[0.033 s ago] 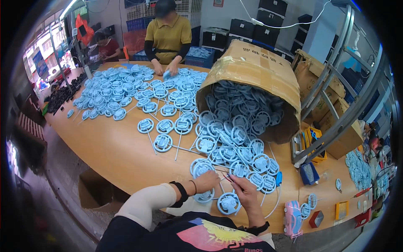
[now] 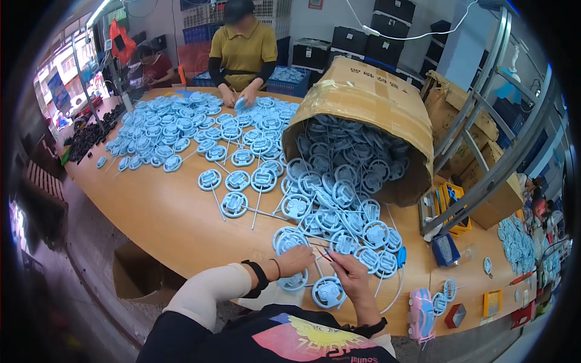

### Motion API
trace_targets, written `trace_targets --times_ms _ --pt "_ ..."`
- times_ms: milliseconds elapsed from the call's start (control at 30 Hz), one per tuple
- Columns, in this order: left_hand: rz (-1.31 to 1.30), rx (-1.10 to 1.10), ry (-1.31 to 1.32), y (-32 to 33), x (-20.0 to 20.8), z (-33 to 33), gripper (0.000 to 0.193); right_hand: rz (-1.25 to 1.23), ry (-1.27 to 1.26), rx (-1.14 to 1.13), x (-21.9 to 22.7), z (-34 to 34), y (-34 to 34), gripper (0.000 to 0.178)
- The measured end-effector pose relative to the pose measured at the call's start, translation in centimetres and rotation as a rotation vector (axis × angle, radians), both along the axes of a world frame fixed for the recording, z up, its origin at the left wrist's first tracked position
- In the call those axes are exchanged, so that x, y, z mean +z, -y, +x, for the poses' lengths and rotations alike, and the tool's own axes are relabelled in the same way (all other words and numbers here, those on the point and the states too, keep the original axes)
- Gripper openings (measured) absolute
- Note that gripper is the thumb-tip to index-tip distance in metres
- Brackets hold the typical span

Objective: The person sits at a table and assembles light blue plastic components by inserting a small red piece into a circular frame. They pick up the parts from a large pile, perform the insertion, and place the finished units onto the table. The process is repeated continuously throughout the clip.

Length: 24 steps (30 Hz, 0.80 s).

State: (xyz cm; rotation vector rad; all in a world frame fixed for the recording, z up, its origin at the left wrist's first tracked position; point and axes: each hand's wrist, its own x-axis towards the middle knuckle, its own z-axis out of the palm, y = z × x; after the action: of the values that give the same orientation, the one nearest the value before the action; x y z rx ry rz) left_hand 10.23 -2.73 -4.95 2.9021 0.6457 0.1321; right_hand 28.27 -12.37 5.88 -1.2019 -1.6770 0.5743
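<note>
Just in front of me, pale blue plastic toy steering wheels with thin rods lie on the wooden table. My left hand is closed, its fingers over one blue wheel; whatever they pinch is too small to make out. Another wheel lies partly under that wrist. My right hand is closed around a thin, dark red tweezers-like tool, whose tips point toward my left fingers. Below and between my hands a single wheel rests face up, showing its moulded centre.
A large cardboard box lies on its side, spilling wheels toward me. Across the table a co-worker in a yellow shirt handles a wheel beside a big heap. To my right are a metal frame, a blue bin and a pink toy car.
My left hand has shifted very slightly to the left. The wheel in the co-worker's hands has tilted a little. My right hand stays nearly in place.
</note>
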Motion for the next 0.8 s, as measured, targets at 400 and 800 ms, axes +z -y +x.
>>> trace_targets --times_ms 400,800 --pt "0.115 0.472 0.055 0.5 1.8 -2.9 0.02 -0.004 0.066 0.149 -0.2 -0.9 -1.6 0.031" --pt "-0.821 0.92 0.807 -0.4 4.9 -12.6 0.025 -0.047 0.241 0.205 -0.7 -4.5 -0.7 0.027"
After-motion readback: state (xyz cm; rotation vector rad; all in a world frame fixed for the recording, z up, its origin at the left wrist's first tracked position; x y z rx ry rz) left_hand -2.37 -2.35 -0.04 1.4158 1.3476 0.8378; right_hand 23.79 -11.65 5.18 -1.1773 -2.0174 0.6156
